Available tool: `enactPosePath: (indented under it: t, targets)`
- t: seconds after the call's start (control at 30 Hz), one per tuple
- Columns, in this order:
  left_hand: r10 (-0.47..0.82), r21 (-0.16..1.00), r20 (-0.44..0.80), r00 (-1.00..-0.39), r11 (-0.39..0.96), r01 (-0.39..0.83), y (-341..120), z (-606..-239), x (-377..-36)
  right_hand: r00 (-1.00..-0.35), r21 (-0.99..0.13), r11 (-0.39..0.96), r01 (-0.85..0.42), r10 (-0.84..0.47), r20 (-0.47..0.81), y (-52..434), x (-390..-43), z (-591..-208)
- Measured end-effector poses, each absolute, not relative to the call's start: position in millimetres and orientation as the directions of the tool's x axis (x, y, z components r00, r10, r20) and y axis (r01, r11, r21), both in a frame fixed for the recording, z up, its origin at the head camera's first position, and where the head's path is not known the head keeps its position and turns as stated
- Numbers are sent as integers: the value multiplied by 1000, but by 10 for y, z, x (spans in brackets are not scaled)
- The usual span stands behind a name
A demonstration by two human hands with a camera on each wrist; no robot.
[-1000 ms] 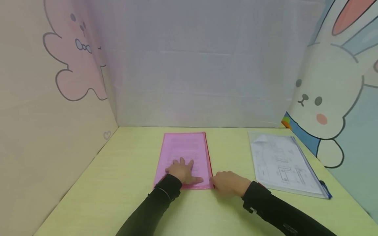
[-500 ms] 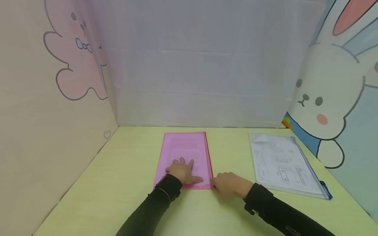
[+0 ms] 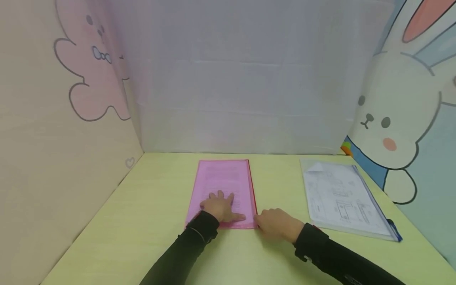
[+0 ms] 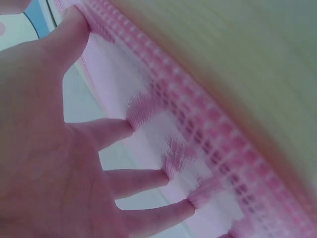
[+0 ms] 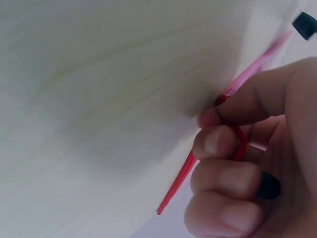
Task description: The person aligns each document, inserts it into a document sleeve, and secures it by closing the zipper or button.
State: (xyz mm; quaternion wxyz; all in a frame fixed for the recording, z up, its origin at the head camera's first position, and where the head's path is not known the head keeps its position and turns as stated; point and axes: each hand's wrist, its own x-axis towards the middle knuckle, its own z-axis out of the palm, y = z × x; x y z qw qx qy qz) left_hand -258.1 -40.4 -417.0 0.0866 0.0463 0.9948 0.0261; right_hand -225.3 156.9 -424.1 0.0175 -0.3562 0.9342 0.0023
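Note:
A pink mesh zip pouch with printed paper inside lies flat on the yellow-green table. My left hand rests on its near end with fingers spread and straight; the left wrist view shows the fingertips pressing the pink mesh. My right hand sits at the pouch's near right corner, fingers curled. In the right wrist view, thumb and forefinger pinch the red zipper pull on the pouch's red edge.
A clear document pouch with blue trim, holding drawing sheets, lies at the table's right side. Cartoon-printed panels wall in the table on the left, back and right.
Hardly anything differs: the right hand has shifted very slightly at the pouch's corner, and the left hand stays pressed on the pouch.

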Motion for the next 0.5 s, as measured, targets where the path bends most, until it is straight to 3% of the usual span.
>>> enactPosePath:
  t: [0.17, 0.27, 0.4, 0.5]
  targets:
    - [117, 91, -172, -978, 991, 102, -397, -4139, -2568, -736, 115, 731, -672, -677, 1, 1552, -2223, -4176]
    - [144, 119, -147, -979, 985, 127, -402, -4092, -2613, -780, 119, 772, -625, -623, -55, 1515, -2284, -4063]
    - [184, 182, -58, -981, 968, 171, -449, -3951, -2846, -841, -31, 848, -529, -529, -116, 1589, -2555, -3772]
    - [196, 201, 31, -980, 959, 198, -531, -3763, -3068, -876, -201, 863, -465, -481, -39, 1774, -2846, -3540]
